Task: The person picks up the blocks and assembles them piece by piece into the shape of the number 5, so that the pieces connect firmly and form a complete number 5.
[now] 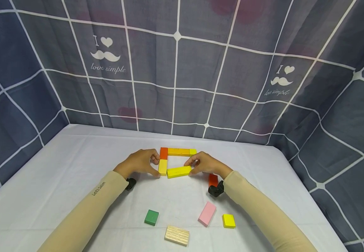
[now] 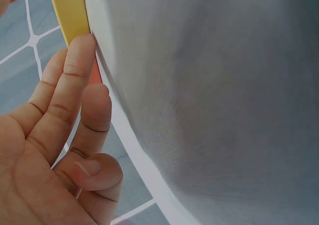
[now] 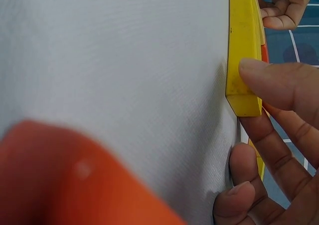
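Observation:
My right hand [image 1: 206, 163] pinches the right end of a long bright-yellow block [image 1: 178, 172] between thumb and fingers. That block lies slightly slanted, its left end right by a lighter yellow block [image 1: 162, 168]. Along the outer left side of the lighter block, my left hand [image 1: 140, 162] rests its extended fingertips, thumb near the front corner. Behind the lighter block sits an orange-red block [image 1: 164, 153]. From there an orange-yellow bar [image 1: 178, 152] runs right to a small lime-yellow block [image 1: 193, 152]. Together they outline a rectangle with a gap on the right.
A red block [image 1: 213, 180] lies beside my right wrist, partly covered by a black wrist device [image 1: 216, 189]. Nearer are a green block [image 1: 151, 217], a pink block [image 1: 207, 214], a small yellow block [image 1: 228, 221] and a wooden block [image 1: 177, 235]. A checked curtain [image 1: 153, 63] surrounds the white table [image 1: 84, 150].

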Demonstrator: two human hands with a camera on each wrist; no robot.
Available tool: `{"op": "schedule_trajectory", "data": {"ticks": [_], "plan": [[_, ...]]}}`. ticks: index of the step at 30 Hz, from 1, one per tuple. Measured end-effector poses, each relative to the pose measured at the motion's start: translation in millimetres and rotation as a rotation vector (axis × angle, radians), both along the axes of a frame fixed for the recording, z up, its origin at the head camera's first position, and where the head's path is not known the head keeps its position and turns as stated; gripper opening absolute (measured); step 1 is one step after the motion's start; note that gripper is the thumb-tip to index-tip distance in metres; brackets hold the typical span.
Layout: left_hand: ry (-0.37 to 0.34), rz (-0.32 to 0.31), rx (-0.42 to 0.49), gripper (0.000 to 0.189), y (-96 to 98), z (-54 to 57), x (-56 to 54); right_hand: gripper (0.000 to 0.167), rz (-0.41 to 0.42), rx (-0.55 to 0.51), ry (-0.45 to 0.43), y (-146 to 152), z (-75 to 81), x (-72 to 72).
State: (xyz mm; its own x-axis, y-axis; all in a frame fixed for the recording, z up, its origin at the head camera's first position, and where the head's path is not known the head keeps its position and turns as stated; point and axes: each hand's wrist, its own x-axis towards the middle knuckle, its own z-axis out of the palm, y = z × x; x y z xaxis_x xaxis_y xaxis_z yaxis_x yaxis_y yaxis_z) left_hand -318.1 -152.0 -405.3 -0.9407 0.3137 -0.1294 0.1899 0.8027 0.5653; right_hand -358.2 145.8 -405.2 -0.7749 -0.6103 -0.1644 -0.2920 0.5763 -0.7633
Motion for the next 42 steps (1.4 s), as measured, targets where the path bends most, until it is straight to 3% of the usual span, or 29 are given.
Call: {"op": "schedule_trajectory", "data": {"ticks": [14, 21, 29, 42], "plan": [[-0.001, -0.008, 0.021, 0.055, 1.4, 1.0, 0.0, 0.035, -0.008, -0.033, -0.014, 6, 0.8, 1.2], [-0.001, -0.006, 0.023, 0.055, 1.5, 0.0, 0.6, 0.031, -0.068, -0.057, -0.035, 15, 0.4, 2.7], [0.003, -0.008, 0.02, 0.055, 0.1, 0.5, 1.3, 0.031, -0.103, -0.152, 0.019, 30, 5.2, 12.9], [-0.001, -0.006, 0.037, 0.056, -0.3, 2.0, 4.2, 0.036, -0.271, -0.245, 0.018, 69, -2.6, 12.8]]}}
